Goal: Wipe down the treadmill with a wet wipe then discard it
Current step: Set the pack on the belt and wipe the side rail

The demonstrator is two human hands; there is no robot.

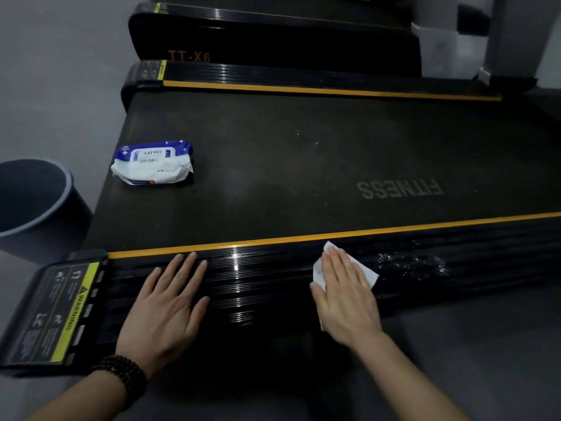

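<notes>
**Right hand (343, 290) mid-wipe, most of the job ahead**

Pinned under that hand's straight, close-set fingers (341, 262), the white wet wipe (371, 274) lies on the treadmill's glossy black ribbed side rail (267, 278). Damp streaks (409, 264) glint just right of it. The left hand (165, 305) rests flat on the same rail, fingers slightly spread, holding nothing. The dark belt (288, 165) looks dusty and unwiped, with the blue-and-white wipe pack (153, 162) on it. Discarding into the round grey bin (65, 189) on the floor remains.

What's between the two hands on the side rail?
Only bare ribbed side rail between the left hand and the right hand pressing the wet wipe, per the head view.
</notes>
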